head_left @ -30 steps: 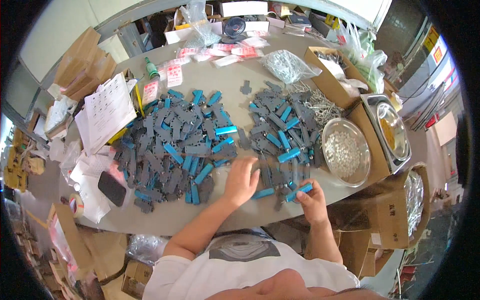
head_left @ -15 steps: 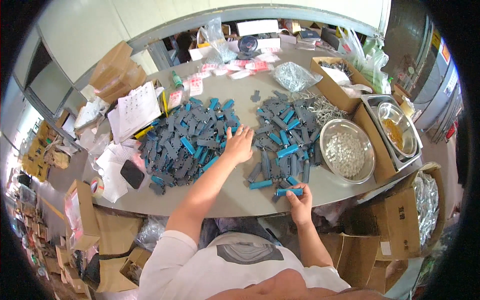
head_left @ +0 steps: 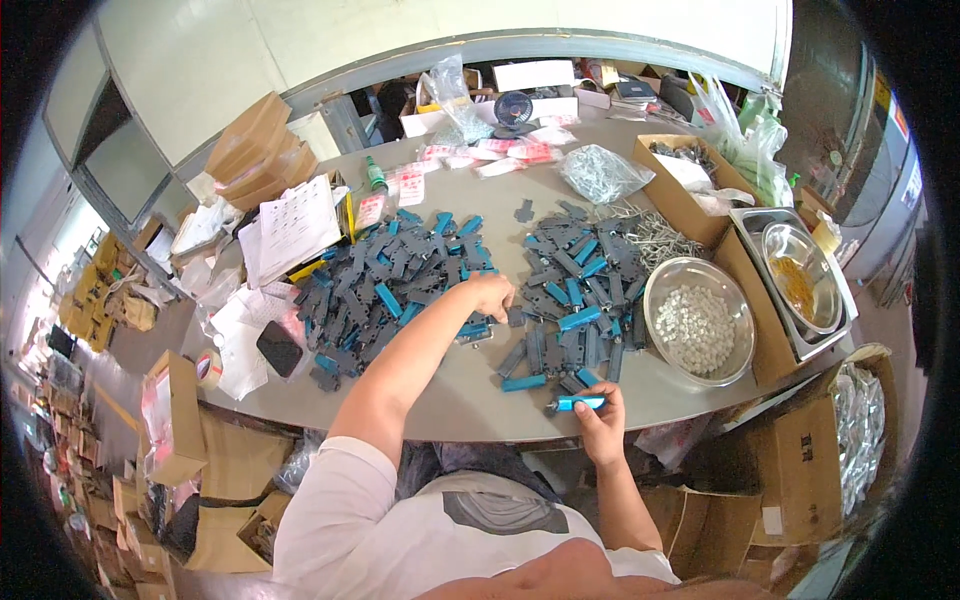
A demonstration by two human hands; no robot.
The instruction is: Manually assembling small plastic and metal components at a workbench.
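Observation:
My right hand [head_left: 601,427] grips a blue-and-dark-grey oblong part [head_left: 577,403] at the table's front edge, thumb and fingers around its right end. A small metal tip shows at its left end. My left hand [head_left: 488,294] reaches between two piles, its fingers curled downward and closed. A small dark grey piece [head_left: 516,317] lies by its fingertips; what the fingers hold is hidden. The left pile [head_left: 365,290] and the right pile [head_left: 575,265] are both made of flat dark grey pieces and blue-sided oblong ones.
Right of the piles stands a steel bowl [head_left: 741,352] of small whitish pieces, with loose metal pins [head_left: 668,238] behind it. A cardboard box [head_left: 752,305] and a steel tray [head_left: 845,318] line the right edge. Papers [head_left: 290,228] and a phone [head_left: 280,347] lie at left.
My left hand has gone from spread fingers to curled ones pointing down between the piles. My right hand keeps the blue-and-dark-grey part, tilted slightly differently. The whole view has shifted a little.

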